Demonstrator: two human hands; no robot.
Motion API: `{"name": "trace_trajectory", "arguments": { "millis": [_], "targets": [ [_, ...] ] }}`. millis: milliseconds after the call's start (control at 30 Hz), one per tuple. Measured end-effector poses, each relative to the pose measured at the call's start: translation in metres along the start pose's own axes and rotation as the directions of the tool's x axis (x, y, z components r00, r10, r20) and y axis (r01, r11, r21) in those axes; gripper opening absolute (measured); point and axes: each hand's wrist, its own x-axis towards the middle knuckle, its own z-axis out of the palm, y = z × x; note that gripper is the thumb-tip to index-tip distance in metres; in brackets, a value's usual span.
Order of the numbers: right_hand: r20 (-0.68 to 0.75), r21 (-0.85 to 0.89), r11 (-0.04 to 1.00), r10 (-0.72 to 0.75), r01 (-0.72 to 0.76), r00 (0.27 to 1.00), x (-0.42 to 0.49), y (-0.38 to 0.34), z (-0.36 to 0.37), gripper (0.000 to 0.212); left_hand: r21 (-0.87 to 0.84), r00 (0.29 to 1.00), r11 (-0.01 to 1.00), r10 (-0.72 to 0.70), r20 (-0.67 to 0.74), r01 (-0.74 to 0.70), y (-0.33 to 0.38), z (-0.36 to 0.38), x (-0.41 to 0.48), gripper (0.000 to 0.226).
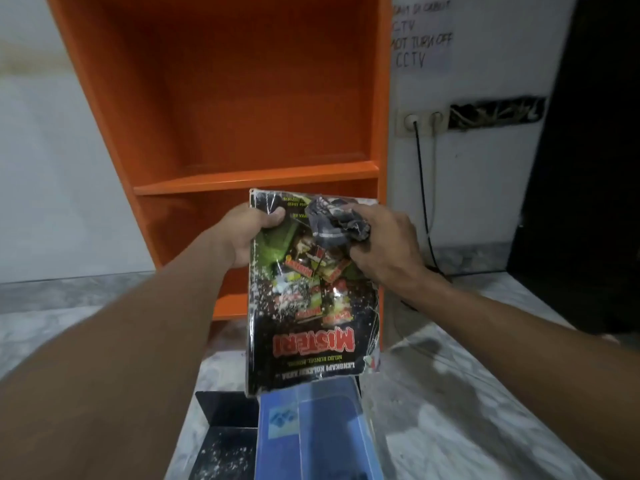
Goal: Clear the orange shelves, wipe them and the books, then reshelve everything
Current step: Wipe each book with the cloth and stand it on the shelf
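Observation:
The orange shelves (242, 98) stand against the wall ahead, and the compartments I can see hold nothing. My left hand (247, 233) grips the far left edge of a worn black magazine (311, 323) with "MISTERI" in red, held upside down in front of the lower shelf. My right hand (384, 244) holds a crumpled dark grey cloth (337, 221) pressed against the magazine's far end. The cover is speckled with white dust.
A blue book (318, 431) lies on the marble floor (467, 393) just below the magazine. A black metal bookend (225, 434) sits to its left. A wall socket (420, 121) with a black cable is right of the shelves. A dark doorway (588, 168) is at far right.

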Motion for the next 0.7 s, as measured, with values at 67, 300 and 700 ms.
{"name": "trace_trajectory", "arguments": {
  "millis": [67,300,700],
  "targets": [
    [0.023,-0.042,0.998,-0.043,0.044,0.999,-0.002,0.0,-0.002,0.049,-0.055,1.0,0.998,-0.021,-0.004,0.021,-0.022,-0.004,0.001,0.032],
    [-0.077,0.047,0.99,-0.127,0.131,0.989,0.024,-0.012,-0.011,0.013,-0.08,1.0,0.997,0.003,0.002,-0.003,-0.042,-0.021,0.002,0.014],
    [0.759,-0.071,0.638,-0.465,0.767,0.456,-0.142,0.052,0.04,0.05,-0.191,0.998,0.981,0.045,0.045,-0.036,-0.054,-0.039,0.009,0.012]
  ]
}}
